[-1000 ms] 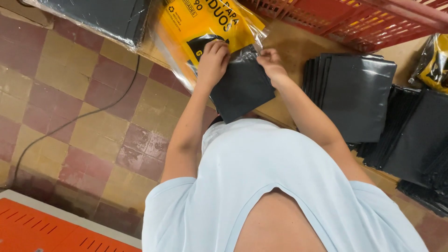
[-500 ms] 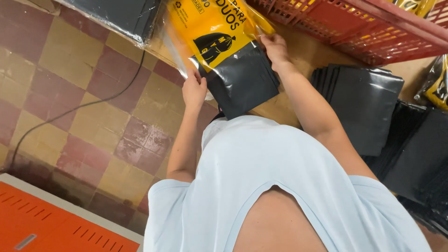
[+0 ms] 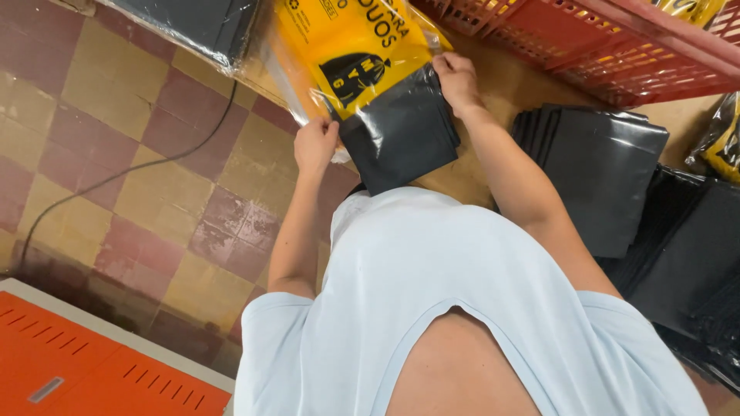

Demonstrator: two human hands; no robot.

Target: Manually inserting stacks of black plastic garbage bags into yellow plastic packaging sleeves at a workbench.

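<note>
A clear plastic package [image 3: 351, 54] with a yellow printed insert lies on the wooden table [image 3: 501, 85], and a folded stack of black bags [image 3: 401, 135] sticks halfway out of its open end. My left hand [image 3: 314, 145] grips the package's open edge at the lower left. At the right side of the opening, my right hand [image 3: 456, 77] holds the package edge against the black bags.
A red plastic crate [image 3: 617, 46] stands at the back right. More folded black bag stacks [image 3: 609, 169] lie to the right. Another clear package of black bags [image 3: 193, 23] hangs over the table's left end. A black cable [image 3: 116, 177] runs over the checkered floor; an orange surface [image 3: 92, 370] sits at the lower left.
The black bags have slid further into the yellow package. My left hand moved down from the top of the package to its open edge; my right hand shifted up along the right side.
</note>
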